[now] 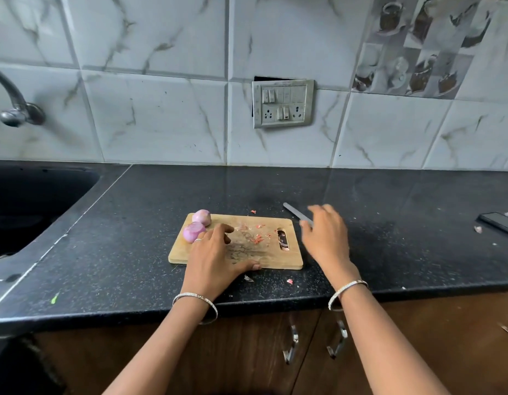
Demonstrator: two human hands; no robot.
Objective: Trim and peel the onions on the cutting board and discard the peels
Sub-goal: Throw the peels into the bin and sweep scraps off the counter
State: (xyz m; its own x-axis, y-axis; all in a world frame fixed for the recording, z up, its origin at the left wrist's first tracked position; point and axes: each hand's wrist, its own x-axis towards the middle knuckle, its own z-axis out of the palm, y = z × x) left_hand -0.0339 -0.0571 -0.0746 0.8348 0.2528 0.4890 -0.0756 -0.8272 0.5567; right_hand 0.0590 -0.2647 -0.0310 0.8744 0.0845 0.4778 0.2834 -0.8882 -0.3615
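Observation:
Two peeled purple onions, one (202,217) behind the other (193,231), sit at the far left corner of the wooden cutting board (292,256). My left hand (218,255) rests palm down on the board, its fingers loosely bent beside the nearer onion and its thumb at the board's front edge; it holds nothing. Small red peel scraps (257,238) lie on the board's middle. A knife (295,212) lies on the counter just right of the board, blade pointing away. My right hand (325,235), blurred, hovers over its handle with relaxed fingers; the handle is hidden.
Black granite counter (133,252) with a dark sink (33,201) and tap (16,109) at the left. A phone (500,223) lies at the far right. Loose peel bits (289,281) lie by the counter's front edge. A switchboard (282,103) is on the tiled wall.

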